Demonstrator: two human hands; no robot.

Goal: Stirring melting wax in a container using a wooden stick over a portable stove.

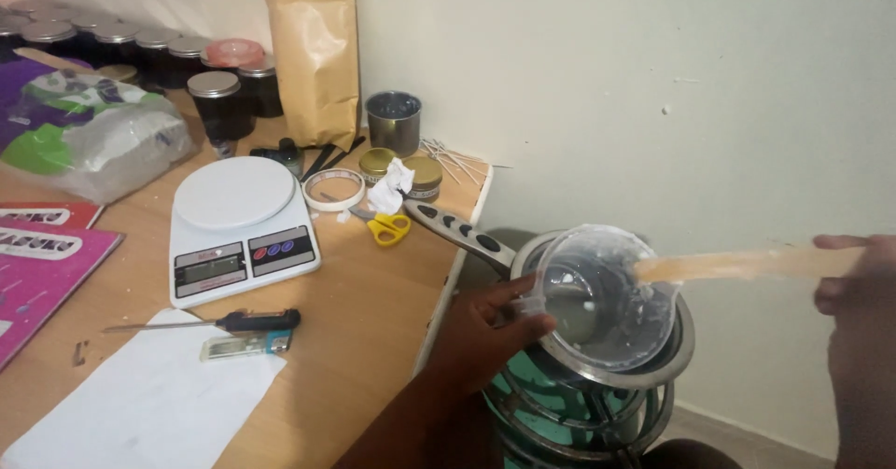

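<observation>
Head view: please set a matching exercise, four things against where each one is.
Things:
1. clear plastic jug
2. wooden stick
3. scissors with yellow handles
4. white kitchen scale

Places:
A. on the table, beside the roll of tape
B. in the left hand, over the saucepan
C. on the table, left of the tape
D. in the right hand, tip in the jug

Pairs: 1-B, 2-D, 3-A, 4-C

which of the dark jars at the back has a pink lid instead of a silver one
The jar in the back row just left of the brown paper bag; its lid is pink, while the jars around it have silver metal lids.
</observation>
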